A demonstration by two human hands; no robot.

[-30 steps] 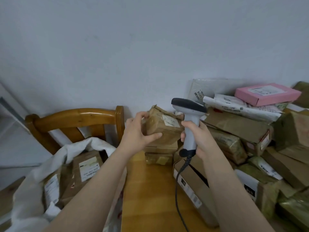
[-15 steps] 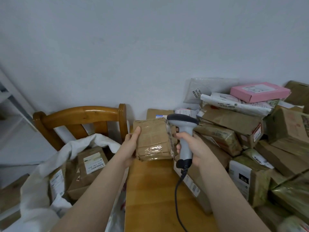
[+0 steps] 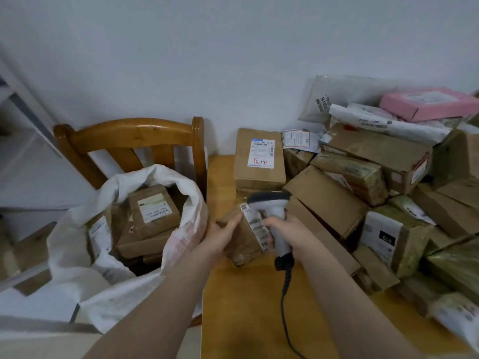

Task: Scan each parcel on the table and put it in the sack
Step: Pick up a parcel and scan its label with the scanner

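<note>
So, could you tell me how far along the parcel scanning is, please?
Done: several boxes lie in the sack. In hand: the left hand holds a taped parcel, label next to the scanner gripped by the right hand. Left: sacking it, then the big pile on the table.

Scanner cable [image 3: 283,307] leaves the bottom edge; the held parcel's label [image 3: 255,225] (blurred print) cannot be read.

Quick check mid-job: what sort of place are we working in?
Probably a small parcel sorting room: labelled parcels heaped on a wooden table, a white sack of boxes by a chair, a corded scanner in the right hand, a small parcel in the left hand.
</note>
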